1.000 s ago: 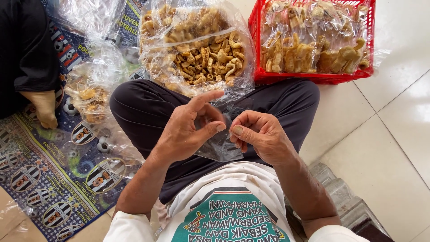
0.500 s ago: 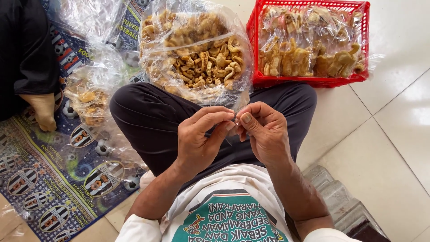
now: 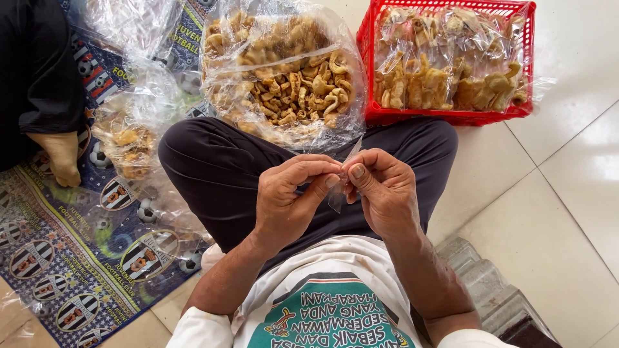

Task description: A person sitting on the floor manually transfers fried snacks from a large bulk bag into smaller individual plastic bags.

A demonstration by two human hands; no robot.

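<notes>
In the head view, the left hand (image 3: 287, 200) and the right hand (image 3: 380, 193) meet above the lap, over the dark trousers (image 3: 213, 174). On each hand the thumb and the forefinger are pressed together, and between them they pinch a small clear plastic bag (image 3: 338, 196); its thin edge stands up above the fingertips and the rest hangs below them. The other fingers are curled in loosely. Just in front of the hands lies a large clear bag of crackers (image 3: 284, 77), and to the right of it a red basket (image 3: 445, 117) with packed crackers. A patterned mat (image 3: 71, 258) covers the floor on the left.

Half a second ago the hands were already joined at the same place; one second ago the left fingers were spread apart, and now they are closed.
</notes>
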